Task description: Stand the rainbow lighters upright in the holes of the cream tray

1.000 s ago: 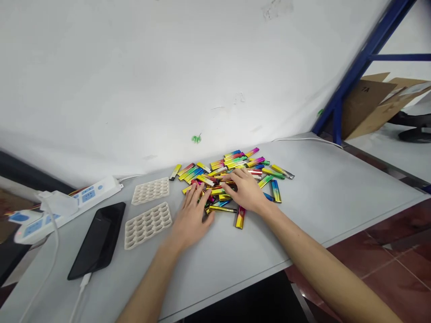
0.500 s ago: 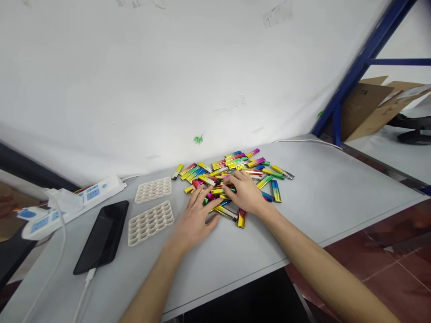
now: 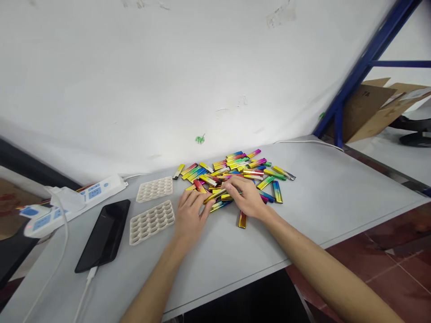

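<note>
A loose pile of shiny, flat lighters (image 3: 254, 172) in yellow, green, blue, red and purple covers the middle of the table. One yellow lighter (image 3: 215, 196) is raised at a slant at the pile's front edge, between my hands. My right hand (image 3: 247, 195) is closed with its fingertips on that lighter's right end. At the other end, my left hand (image 3: 191, 213) has its thumb and index finger around the tip. A gold-orange lighter (image 3: 242, 220) lies just below my right hand. My fingers hide part of the pile.
Two cream trays with honeycomb holes, a rear one (image 3: 155, 189) and a front one (image 3: 152, 222), lie left of the pile. Beyond them are a black phone (image 3: 103, 235) on a white cable and a power strip (image 3: 97, 193). A white wall (image 3: 168, 89) backs the table (image 3: 323, 193).
The yellow-and-silver lighter that lay in front of my hands has left that spot, and one is now held between them. My left fingers have drawn in from a spread pose.
</note>
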`<action>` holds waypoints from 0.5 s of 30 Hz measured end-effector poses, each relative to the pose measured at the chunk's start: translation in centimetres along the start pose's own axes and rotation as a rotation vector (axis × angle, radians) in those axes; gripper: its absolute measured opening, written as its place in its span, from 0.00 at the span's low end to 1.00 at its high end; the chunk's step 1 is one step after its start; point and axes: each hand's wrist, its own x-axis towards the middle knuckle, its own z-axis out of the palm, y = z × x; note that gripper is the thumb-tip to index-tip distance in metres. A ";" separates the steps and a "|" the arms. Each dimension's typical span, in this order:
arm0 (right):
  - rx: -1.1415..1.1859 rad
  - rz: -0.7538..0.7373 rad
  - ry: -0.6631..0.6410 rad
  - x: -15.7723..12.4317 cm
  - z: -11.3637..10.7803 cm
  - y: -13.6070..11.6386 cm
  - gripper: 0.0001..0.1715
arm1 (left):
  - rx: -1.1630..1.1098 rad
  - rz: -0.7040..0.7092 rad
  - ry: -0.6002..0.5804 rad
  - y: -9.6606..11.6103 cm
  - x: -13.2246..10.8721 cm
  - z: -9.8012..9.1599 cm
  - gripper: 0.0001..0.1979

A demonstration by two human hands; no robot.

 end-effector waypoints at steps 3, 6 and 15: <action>0.099 0.068 -0.044 -0.2 0.1 -0.5 0.11 | 0.033 -0.056 0.015 0.0 0.0 -0.1 0.09; 0.226 0.144 -0.052 -0.3 0.7 -0.4 0.15 | 0.050 -0.097 0.014 0.0 0.0 0.0 0.11; 0.688 0.375 0.065 0.0 1.4 -0.1 0.16 | -0.002 -0.097 -0.019 0.2 0.1 0.1 0.11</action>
